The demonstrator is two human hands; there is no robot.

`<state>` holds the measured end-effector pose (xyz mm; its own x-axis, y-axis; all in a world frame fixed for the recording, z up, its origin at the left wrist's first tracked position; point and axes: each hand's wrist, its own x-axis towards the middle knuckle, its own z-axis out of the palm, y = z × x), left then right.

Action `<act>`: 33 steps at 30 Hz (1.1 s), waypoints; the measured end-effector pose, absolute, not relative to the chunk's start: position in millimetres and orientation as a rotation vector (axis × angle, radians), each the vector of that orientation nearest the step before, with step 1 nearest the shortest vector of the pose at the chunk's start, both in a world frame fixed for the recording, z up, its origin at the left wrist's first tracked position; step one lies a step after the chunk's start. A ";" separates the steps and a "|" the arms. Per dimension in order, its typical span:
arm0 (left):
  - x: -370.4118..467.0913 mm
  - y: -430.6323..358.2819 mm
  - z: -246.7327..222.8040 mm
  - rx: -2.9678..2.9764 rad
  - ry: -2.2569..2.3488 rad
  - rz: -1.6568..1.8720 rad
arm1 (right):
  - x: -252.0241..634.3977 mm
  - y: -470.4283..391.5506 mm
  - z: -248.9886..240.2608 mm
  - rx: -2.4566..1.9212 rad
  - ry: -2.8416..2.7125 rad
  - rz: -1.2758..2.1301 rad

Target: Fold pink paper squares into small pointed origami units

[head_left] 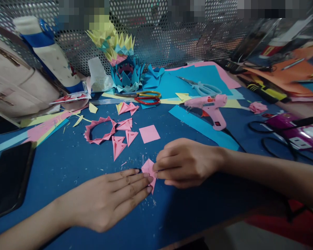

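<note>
A small folded piece of pink paper (149, 166) lies on the blue table, its point toward me. My left hand (106, 198) is stretched flat, with its fingertips pressing on the paper's left and lower part. From the other side my right hand (189, 163) has curled fingers closed at the paper's right edge; its thumb is partly hidden. Just beyond the hands is a flat pink paper square (149, 134). Several folded pink triangles (118, 147) lie left of that square, beside a pink ring of joined folded pieces (100, 131).
Behind lie red-and-yellow-handled scissors (147, 98), a pink glue gun (211, 106), light-blue scissors (203, 87) and blue paper sheets (214, 78). A folded-paper model (126, 76) stands against the perforated metal panel (172, 45). A phone (11, 180) is at left, cables and a purple power strip (294, 130) at right.
</note>
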<state>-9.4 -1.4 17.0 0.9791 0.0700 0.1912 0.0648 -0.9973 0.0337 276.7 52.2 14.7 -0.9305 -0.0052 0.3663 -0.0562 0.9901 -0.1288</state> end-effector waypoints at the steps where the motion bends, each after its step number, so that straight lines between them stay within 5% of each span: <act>1: -9.1 -1.9 16.5 3.105 0.114 0.301 | 276.6 52.2 14.6 0.045 -2.756 0.189; 33: -4.4 -7.4 17.3 3.195 0.313 0.379 | 277.9 55.4 14.3 0.038 -2.725 0.238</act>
